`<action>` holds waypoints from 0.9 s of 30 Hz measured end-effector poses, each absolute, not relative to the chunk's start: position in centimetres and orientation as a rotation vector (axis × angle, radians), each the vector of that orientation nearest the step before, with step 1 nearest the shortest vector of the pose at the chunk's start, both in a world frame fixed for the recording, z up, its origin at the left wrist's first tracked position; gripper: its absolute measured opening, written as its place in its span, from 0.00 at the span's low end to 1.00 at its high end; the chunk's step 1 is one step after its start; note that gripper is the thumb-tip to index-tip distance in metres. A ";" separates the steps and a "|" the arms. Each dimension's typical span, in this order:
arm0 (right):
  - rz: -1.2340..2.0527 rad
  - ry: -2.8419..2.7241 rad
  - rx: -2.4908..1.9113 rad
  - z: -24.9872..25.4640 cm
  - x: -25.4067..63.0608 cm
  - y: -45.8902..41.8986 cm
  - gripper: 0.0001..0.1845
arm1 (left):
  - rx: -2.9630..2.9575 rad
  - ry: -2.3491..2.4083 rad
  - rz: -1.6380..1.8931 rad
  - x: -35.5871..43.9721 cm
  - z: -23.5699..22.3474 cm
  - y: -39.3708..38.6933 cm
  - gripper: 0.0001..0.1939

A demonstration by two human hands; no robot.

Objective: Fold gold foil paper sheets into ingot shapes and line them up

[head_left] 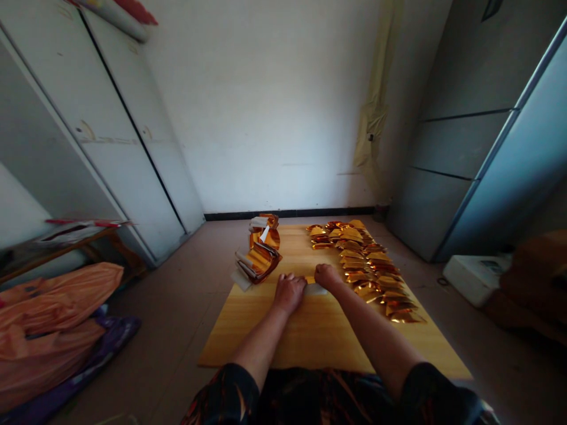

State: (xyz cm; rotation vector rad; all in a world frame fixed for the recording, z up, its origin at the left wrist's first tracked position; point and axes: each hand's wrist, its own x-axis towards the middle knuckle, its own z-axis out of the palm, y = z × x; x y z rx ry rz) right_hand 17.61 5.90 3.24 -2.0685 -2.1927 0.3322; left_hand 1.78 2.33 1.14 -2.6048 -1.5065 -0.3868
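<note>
A small sheet of gold foil paper [315, 288], pale on its near side, lies on the wooden board between my hands. My left hand [290, 291] has its fingers curled on the sheet's left end. At the other end my right hand [326, 275] is closed, pinching the paper. Bundles of gold foil paper [259, 260], bent and loosely stacked, lie beyond my left hand. Rows of folded gold foil pieces [354, 260] run along the board's right side, close to my right hand. My fingers hide part of the sheet.
The low wooden board [266, 336] reaches from my lap toward the wall. Tall cabinets [128, 118] stand at the left, a grey fridge-like cabinet [447, 147] at the right. An orange bag [57, 313] lies at the left, a white box [472, 277] on the right floor.
</note>
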 end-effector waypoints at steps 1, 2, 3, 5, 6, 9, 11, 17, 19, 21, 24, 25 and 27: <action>0.345 -2.180 -2.094 3.3 17.8 6.1 0.18 | -2.610 -1.506 -0.385 1.8 1.1 2.3 0.12; 0.357 -2.167 -2.117 3.4 17.9 6.3 0.19 | -2.617 -1.503 -0.384 1.7 1.1 2.3 0.12; 0.368 -2.157 -2.136 3.5 18.0 6.5 0.19 | -2.624 -1.499 -0.384 1.7 1.0 2.4 0.12; 0.390 -2.142 -2.164 3.7 18.0 6.9 0.18 | -2.630 -1.491 -0.393 1.6 0.9 2.4 0.12; 0.403 -2.137 -2.174 3.8 18.0 7.1 0.18 | -2.628 -1.491 -0.402 1.5 0.9 2.5 0.13; 0.470 -2.100 -2.192 4.3 17.7 7.2 0.19 | -2.626 -1.508 -0.410 1.4 0.8 2.6 0.13; 0.527 -2.040 -2.225 4.7 17.2 7.1 0.24 | -2.635 -1.518 -0.395 1.5 0.9 2.6 0.13; 0.554 -1.925 -2.351 5.6 15.9 6.5 0.31 | -2.646 -1.542 -0.401 1.6 1.2 2.5 0.15; 0.565 -1.911 -2.352 5.4 16.1 6.7 0.29 | -2.647 -1.552 -0.392 1.6 1.2 2.5 0.14; 0.576 -1.894 -2.345 4.8 16.6 7.2 0.28 | -2.646 -1.561 -0.372 1.6 1.2 2.5 0.14; 0.594 -1.903 -2.322 3.8 17.5 8.0 0.23 | -2.643 -1.571 -0.366 1.6 1.2 2.4 0.14; 0.593 -1.919 -2.317 3.6 17.9 8.2 0.21 | -2.642 -1.575 -0.375 1.5 1.2 2.5 0.14; 0.535 -1.953 -2.307 3.2 18.5 8.5 0.17 | -2.644 -1.576 -0.397 1.2 1.1 2.6 0.13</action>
